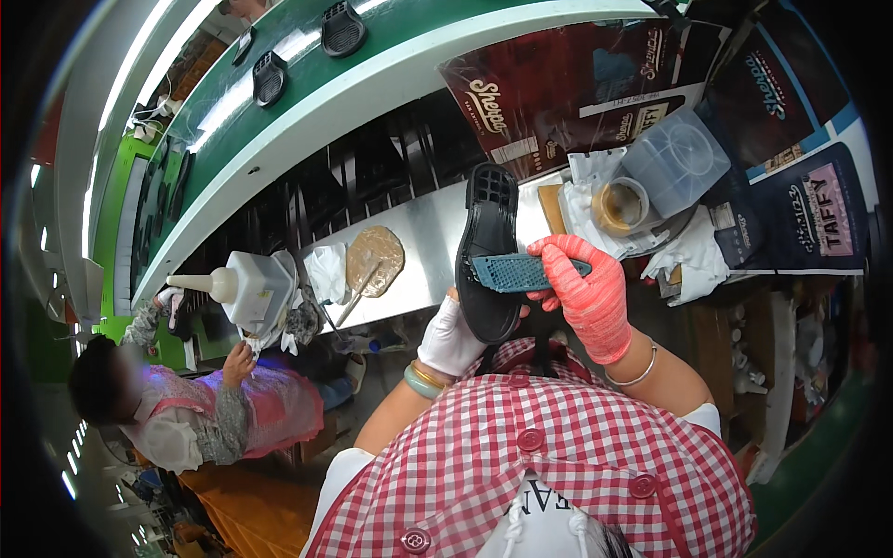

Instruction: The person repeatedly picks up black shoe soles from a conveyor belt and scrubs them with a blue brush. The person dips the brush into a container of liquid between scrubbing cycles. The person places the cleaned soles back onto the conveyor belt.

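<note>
A long black shoe sole (487, 219) is held up over the edge of the metal bench, its heel end with a grid of square hollows pointing away from me. In a white glove with bare fingertips, my left hand (449, 339) grips its near left edge; some of those fingers are hidden behind the sole. My right hand (588, 293), in a coral-pink glove, is closed around a blue-green brush (513, 272). The brush lies across the middle of the sole and appears to touch it; its bristles are hidden.
On the bench (419, 251) lies a tan round pad (375, 262) with a stick. A white nozzle bottle (256, 290) stands left; a cup (620, 206) and clear plastic container (677, 160) sit right. Beyond runs a green conveyor (219, 98) carrying soles. Another person (219, 409) works at left.
</note>
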Motion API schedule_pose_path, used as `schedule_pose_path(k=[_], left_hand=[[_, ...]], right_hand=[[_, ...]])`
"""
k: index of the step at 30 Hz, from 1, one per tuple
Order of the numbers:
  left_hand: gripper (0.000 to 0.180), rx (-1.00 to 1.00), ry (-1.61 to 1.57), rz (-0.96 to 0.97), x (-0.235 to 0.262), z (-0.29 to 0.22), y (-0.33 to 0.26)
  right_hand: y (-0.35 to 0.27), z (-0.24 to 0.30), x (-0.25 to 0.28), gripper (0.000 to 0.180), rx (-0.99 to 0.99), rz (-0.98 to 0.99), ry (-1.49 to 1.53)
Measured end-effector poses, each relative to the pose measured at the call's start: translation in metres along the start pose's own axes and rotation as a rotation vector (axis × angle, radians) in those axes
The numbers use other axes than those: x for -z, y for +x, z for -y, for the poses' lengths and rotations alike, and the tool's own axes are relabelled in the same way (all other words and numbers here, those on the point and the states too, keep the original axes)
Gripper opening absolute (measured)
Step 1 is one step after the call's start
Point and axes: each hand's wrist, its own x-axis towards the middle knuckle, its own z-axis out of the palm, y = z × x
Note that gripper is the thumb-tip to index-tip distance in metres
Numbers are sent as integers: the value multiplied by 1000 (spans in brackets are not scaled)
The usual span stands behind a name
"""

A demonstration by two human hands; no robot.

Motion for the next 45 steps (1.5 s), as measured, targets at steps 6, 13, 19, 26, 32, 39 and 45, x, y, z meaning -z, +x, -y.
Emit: schedule_pose_path(k=[6, 13, 19, 26, 32, 39, 45], left_hand=[[66, 6, 36, -203, -5, 0, 3], [65, 49, 36, -319, 5, -9, 3], [60, 176, 48, -422, 35, -27, -4], [55, 301, 153, -594, 72, -66, -3], [53, 431, 122, -696, 110, -111, 1], [51, 416, 858, -384, 140, -164, 2], [95, 424, 1256, -222, 194, -181, 7]], right_hand=[[-8, 4, -2, 19, -88, 47, -54], [-4, -10, -4, 17, -101, 178, -167], [26, -24, -17, 21, -158, 385, -285], [78, -49, -51, 29, -293, 574, -400], [118, -79, -90, 33, -430, 597, -344], [146, -101, -122, 31, -446, 598, -362], [161, -117, -123, 29, -471, 572, -374]])
